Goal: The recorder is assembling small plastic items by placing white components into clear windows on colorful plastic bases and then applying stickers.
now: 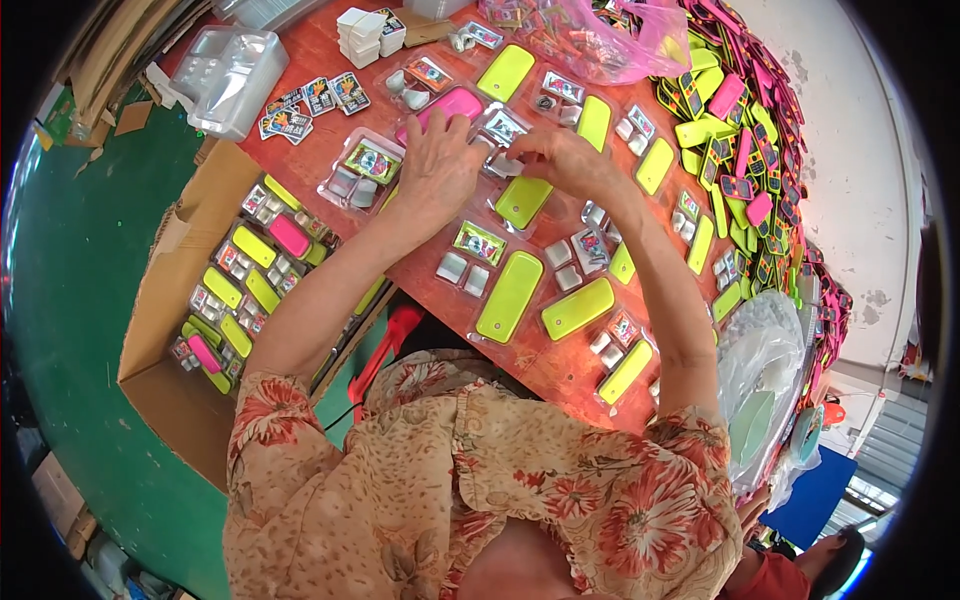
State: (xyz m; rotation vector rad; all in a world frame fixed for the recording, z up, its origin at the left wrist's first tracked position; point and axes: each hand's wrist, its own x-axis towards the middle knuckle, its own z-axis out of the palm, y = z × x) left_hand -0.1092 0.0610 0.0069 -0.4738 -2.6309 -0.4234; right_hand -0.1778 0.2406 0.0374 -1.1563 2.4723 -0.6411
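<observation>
My left hand lies over a clear plastic tray with its fingers stretched out, near a pink toy phone. My right hand is beside it, fingers bent inward at a tray holding a shiny printed packet; whatever is between its fingertips is hidden. Below the hands, a lime toy phone sits in a clear tray. More trays spread across the red table, each with a toy phone, a small packet and whitish pieces, such as the lime toy phone nearer me.
An open cardboard box of filled trays stands at the left. Stacked clear trays and printed cards are at the table's far left. A pink plastic bag and a heap of toy phones lie far right. Another person is at lower right.
</observation>
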